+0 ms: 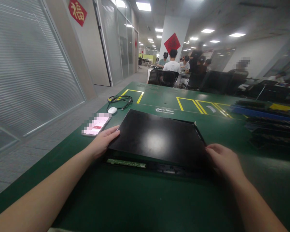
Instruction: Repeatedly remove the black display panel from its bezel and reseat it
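A black, glossy display panel [156,138] lies in front of me, its near edge raised a little above a dark frame or housing [169,168] on the table. Along that near side shows a green circuit board strip [126,163]. My left hand [103,140] grips the panel's left edge, thumb on top. On the opposite side, my right hand [223,158] pinches the right edge between thumb and fingers. The undersides of both hands are hidden. At the far right corner, part of the dark frame sticks out from under the panel.
The green table [159,199] has yellow tape marks. To the left lie a phone [97,125], a white mouse-like object [112,110] and a coiled black cable [120,100]. Dark panels [272,125] are stacked at right. Several people sit beyond the table near black chairs [169,79].
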`<move>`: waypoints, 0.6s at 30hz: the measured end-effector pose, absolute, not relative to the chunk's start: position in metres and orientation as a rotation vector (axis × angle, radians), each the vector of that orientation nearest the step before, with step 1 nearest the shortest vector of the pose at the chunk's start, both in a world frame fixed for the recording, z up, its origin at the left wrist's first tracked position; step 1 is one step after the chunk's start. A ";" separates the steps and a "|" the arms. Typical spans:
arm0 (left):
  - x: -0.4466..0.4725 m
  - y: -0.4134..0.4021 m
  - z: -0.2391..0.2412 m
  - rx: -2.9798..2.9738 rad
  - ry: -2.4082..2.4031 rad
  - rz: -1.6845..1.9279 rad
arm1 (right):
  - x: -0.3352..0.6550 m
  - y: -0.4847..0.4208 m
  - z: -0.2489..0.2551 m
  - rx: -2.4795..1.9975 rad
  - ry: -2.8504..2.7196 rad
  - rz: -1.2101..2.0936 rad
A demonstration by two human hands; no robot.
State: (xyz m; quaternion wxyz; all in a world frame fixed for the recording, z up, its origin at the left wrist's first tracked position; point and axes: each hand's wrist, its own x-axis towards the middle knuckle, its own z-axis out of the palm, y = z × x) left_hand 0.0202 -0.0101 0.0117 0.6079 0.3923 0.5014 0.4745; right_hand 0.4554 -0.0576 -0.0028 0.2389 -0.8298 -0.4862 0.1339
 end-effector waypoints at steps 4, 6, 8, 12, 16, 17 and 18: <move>0.021 -0.010 0.012 0.896 1.163 1.101 | 0.455 -0.059 -0.002 -2.275 -1.317 0.382; 0.021 -0.010 0.012 0.899 1.165 1.107 | 0.455 -0.059 -0.003 -2.271 -1.314 0.384; 0.020 -0.010 0.012 0.906 1.170 1.109 | 0.456 -0.059 -0.004 -2.256 -1.317 0.378; 0.020 -0.010 0.013 0.896 1.183 1.104 | 0.456 -0.058 -0.005 -2.255 -1.323 0.358; 0.019 -0.008 0.011 0.893 1.192 1.102 | 0.453 -0.059 -0.001 -2.283 -1.330 0.357; 0.019 -0.008 0.010 0.898 1.192 1.103 | 0.453 -0.059 0.000 -2.287 -1.332 0.362; 0.018 -0.007 0.009 0.904 1.190 1.104 | 0.453 -0.059 0.000 -2.291 -1.330 0.368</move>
